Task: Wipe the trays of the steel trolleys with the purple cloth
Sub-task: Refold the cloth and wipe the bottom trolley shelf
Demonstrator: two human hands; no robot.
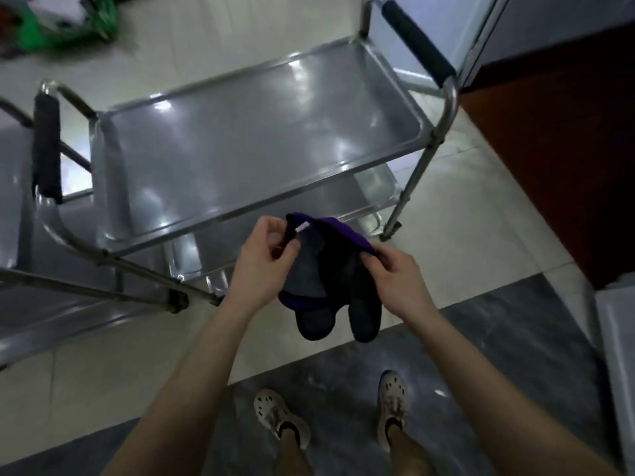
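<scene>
The cloth (330,269) is in the air in front of the trolley (426,156), just before the near rim of its top tray (240,142), and touches no tray. It hangs down. Its upper edge runs from the left hand (266,261) to the right hand (395,274), a little lower on the right. Two rounded ends point to the floor. A small white label (301,227) sits at the upper left corner.

The left hand pinches the cloth near the label with thumb and curled fingers. The right hand pinches the upper right edge in the same way.

The long side of the top tray goes from lower left to upper right. The lower tray (343,201) is mostly hidden under it.

A second trolley (20,304) on the left is cut off by the picture's edge. A green thing (68,25) at the top left is too blurred to name. The cloth looks mostly dark, and purple shows only at its edges.
</scene>
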